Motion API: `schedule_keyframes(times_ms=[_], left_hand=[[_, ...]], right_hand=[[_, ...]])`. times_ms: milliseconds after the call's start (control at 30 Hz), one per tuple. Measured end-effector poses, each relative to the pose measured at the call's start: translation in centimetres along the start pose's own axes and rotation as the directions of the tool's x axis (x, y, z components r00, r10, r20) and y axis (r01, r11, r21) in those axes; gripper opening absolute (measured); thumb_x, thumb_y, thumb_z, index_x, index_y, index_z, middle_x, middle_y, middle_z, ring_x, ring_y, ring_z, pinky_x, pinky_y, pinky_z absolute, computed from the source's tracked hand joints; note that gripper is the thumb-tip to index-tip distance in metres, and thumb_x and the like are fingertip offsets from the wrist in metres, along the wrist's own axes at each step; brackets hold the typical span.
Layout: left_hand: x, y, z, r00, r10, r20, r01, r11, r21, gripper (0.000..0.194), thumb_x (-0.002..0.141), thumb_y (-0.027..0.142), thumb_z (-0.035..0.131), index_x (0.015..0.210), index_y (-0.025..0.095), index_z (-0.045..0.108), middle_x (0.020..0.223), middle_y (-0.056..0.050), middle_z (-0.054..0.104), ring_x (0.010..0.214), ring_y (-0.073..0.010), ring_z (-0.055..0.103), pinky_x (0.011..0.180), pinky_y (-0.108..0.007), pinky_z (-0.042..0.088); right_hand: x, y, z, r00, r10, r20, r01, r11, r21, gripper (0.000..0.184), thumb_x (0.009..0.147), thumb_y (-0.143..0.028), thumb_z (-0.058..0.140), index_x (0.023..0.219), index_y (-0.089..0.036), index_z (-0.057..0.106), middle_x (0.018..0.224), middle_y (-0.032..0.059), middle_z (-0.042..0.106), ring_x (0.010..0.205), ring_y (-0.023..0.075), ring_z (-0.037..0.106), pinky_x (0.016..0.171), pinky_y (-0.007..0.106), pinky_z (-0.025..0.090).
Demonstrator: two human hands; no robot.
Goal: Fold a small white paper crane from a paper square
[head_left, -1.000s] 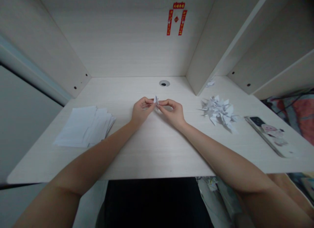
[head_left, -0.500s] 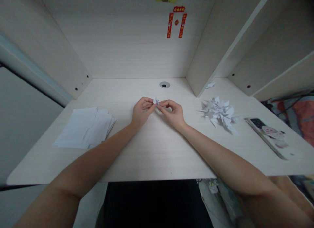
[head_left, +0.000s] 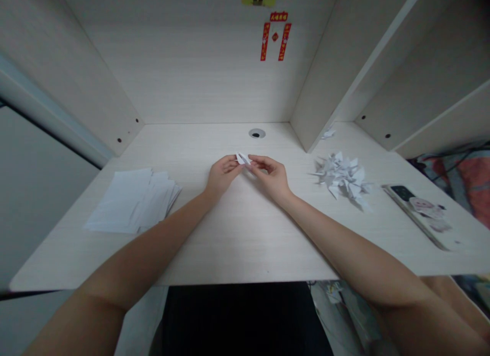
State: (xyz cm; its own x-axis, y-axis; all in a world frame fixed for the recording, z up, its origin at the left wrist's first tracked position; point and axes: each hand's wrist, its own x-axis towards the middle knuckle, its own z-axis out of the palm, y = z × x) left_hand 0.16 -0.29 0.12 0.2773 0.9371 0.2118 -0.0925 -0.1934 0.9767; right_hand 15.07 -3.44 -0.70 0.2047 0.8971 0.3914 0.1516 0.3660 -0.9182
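Both hands meet over the middle of the pale wooden desk (head_left: 237,228). My left hand (head_left: 222,174) and my right hand (head_left: 271,176) each pinch one side of a small folded piece of white paper (head_left: 241,158), held just above the desk top. The fingers of both hands are curled round it, and most of the paper is hidden between the fingertips.
A fanned stack of white paper sheets (head_left: 133,198) lies at the left. A heap of folded white paper figures (head_left: 342,176) sits at the right, with a phone (head_left: 421,211) beyond it. A cable hole (head_left: 256,133) is at the back. Shelf panels rise on both sides.
The small folded paper has tipped from upright to lying flatter between the fingertips. Both hands stayed in place, with my right fingers stretched slightly more.
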Motion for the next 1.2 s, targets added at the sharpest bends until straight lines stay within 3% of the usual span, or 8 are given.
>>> schedule_keyframes(times_ms=[167, 367, 700, 1000, 1200], left_hand=[[-0.08, 0.3, 0.02, 0.999, 0.013, 0.038, -0.012, 1.0, -0.026, 0.025, 0.068, 0.031, 0.072, 0.088, 0.017, 0.065, 0.089, -0.004, 0.071, 0.085, -0.0164, 0.064, 0.085, -0.031, 0.047], [0.11, 0.35, 0.08, 0.999, -0.019, 0.031, 0.019, 1.0, 0.001, 0.025, 0.066, 0.039, 0.073, 0.074, 0.017, 0.065, 0.078, -0.003, 0.069, 0.077, -0.0163, 0.063, 0.077, -0.03, 0.049], [0.07, 0.15, -0.15, 0.998, -0.04, 0.042, 0.041, 0.999, -0.028, 0.031, 0.062, 0.04, 0.077, 0.077, 0.015, 0.068, 0.078, -0.003, 0.07, 0.075, -0.0155, 0.063, 0.078, -0.03, 0.048], [0.07, 0.2, -0.08, 0.998, -0.066, 0.008, 0.066, 0.998, -0.013, 0.028, 0.063, 0.04, 0.077, 0.072, 0.015, 0.068, 0.075, -0.003, 0.069, 0.072, -0.015, 0.062, 0.075, -0.029, 0.047], [-0.01, 0.3, 0.09, 0.997, -0.075, -0.016, 0.075, 0.997, 0.006, 0.031, 0.062, 0.044, 0.076, 0.063, 0.016, 0.065, 0.065, -0.002, 0.065, 0.064, -0.0132, 0.057, 0.065, -0.026, 0.045]], right_hand=[[-0.1, -0.35, -0.08, 0.999, -0.04, 0.023, 0.041, 0.999, -0.033, 0.029, 0.07, -0.039, 0.073, 0.093, -0.021, 0.07, 0.084, 0.0042, 0.071, 0.074, 0.0158, 0.063, 0.077, 0.033, 0.051], [-0.23, -0.41, -0.18, 0.998, -0.046, 0.05, 0.051, 0.991, -0.122, 0.018, 0.073, -0.038, 0.069, 0.079, -0.022, 0.072, 0.081, 0.004, 0.07, 0.077, 0.0169, 0.062, 0.075, 0.032, 0.048], [0.01, -0.4, -0.34, 0.987, 0.038, 0.153, -0.038, 0.999, -0.007, 0.021, 0.071, -0.042, 0.071, 0.08, -0.022, 0.072, 0.083, 0.0033, 0.068, 0.075, 0.0155, 0.061, 0.07, 0.029, 0.047], [-0.02, -0.25, 0.09, 0.991, 0.101, 0.083, -0.114, 0.981, 0.16, 0.038, 0.065, -0.041, 0.074, 0.095, -0.019, 0.064, 0.068, -0.0021, 0.061, 0.058, 0.0102, 0.054, 0.058, 0.025, 0.042], [-0.06, -0.37, 0.04, 0.997, 0.072, 0.041, -0.075, 0.993, 0.096, 0.035, 0.068, -0.036, 0.072, 0.096, -0.017, 0.065, 0.068, -0.0017, 0.061, 0.059, 0.0097, 0.053, 0.06, 0.026, 0.042]])
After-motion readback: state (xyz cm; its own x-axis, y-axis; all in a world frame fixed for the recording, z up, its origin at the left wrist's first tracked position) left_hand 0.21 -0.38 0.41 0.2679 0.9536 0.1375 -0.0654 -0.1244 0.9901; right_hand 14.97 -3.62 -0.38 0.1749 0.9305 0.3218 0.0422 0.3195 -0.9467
